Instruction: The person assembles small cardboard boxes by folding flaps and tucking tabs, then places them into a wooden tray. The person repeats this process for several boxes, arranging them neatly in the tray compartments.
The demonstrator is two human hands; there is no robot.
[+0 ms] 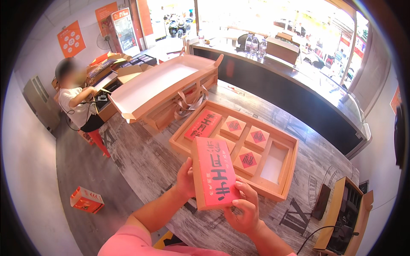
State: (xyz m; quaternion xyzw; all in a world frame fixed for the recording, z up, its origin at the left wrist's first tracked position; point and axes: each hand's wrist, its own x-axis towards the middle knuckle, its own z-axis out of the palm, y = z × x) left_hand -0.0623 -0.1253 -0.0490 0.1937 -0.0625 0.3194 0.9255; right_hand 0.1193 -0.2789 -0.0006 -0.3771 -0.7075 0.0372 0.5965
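Observation:
Between my two hands is a flat brown gift box (215,175) with a red label and dark lettering, lifted above the table and tilted toward me. My left hand (185,177) grips its left edge. At the lower right corner, my right hand (245,207) has its fingers closed around the box. Just beyond lies a shallow brown tray (273,194) with compartments. A similar red-labelled box (203,124) fills its left end. Several small square boxes (258,137) with red diamond labels sit in its middle. One compartment (274,163) at the right shows a bare white bottom.
A large open carton (162,85) with ribbon handles stands at the table's far left. Another person (77,96) works at the left. An open box of dark items (346,213) lies at the right. Bottles (255,46) stand on the back counter. A red bag (87,199) is on the floor.

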